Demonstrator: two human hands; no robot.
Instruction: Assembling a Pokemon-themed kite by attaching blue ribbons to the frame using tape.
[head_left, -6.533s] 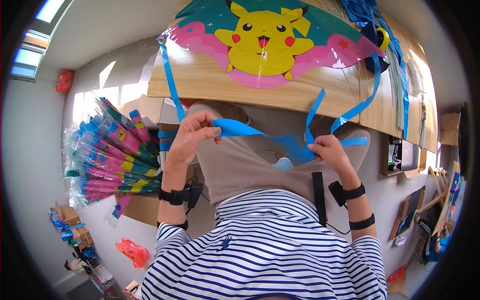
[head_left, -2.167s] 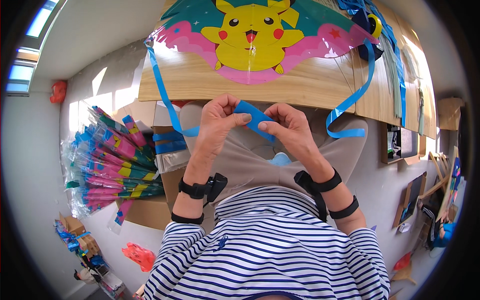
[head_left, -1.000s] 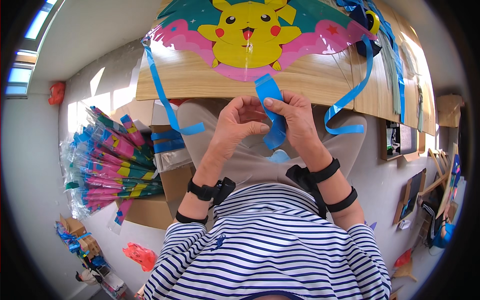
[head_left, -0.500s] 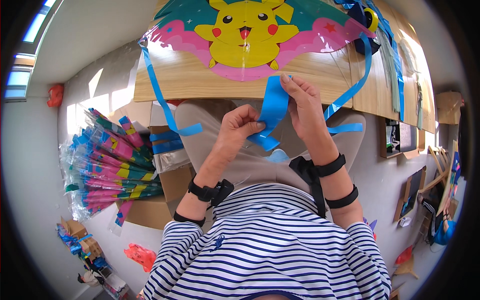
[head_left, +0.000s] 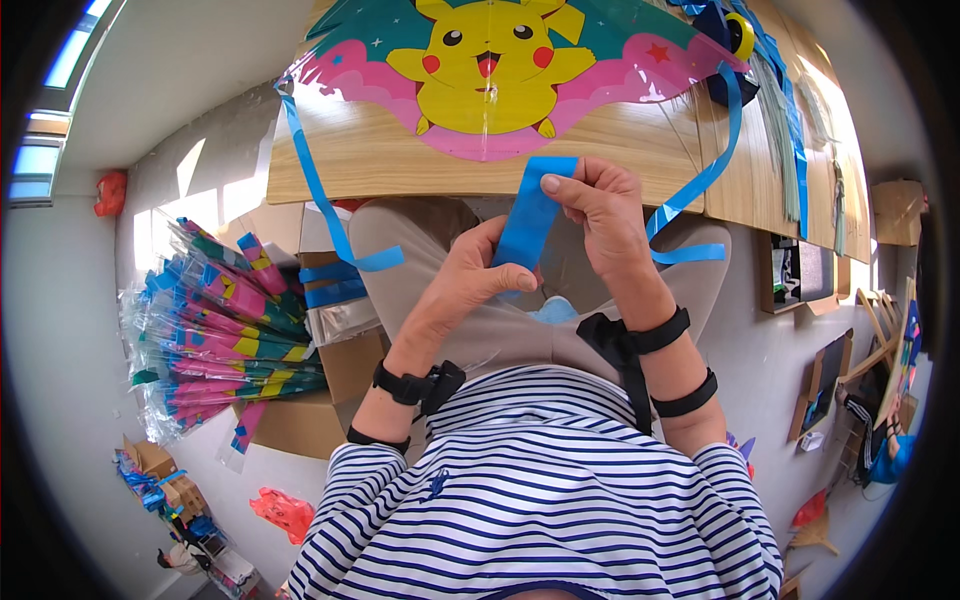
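A folded blue ribbon strip [head_left: 530, 222] is stretched between my two hands, over my lap. My left hand [head_left: 478, 270] grips its lower end, thumb across the front. Higher up, my right hand [head_left: 603, 205] pinches the top fold between thumb and fingers. Just beyond lies a kite [head_left: 490, 85] with a yellow cartoon character on pink and green, flat on the wooden table [head_left: 400, 175]. From its left tip hangs a blue streamer [head_left: 318, 190], and another blue streamer [head_left: 705, 180] hangs from its right side; both drape over the table's near edge.
Many packed kites [head_left: 240, 330] in clear sleeves fan out of a cardboard box [head_left: 295, 420] at my left. Blue strips and pale thin rods [head_left: 780, 150] lie at the table's right. A person in blue [head_left: 888, 460] is at the far right, near an open box [head_left: 822, 388].
My left hand has shifted its hold on the ribbon's lower end, its thumb now across the front. My right hand has dropped slightly, and the ribbon looks straighter and more compact.
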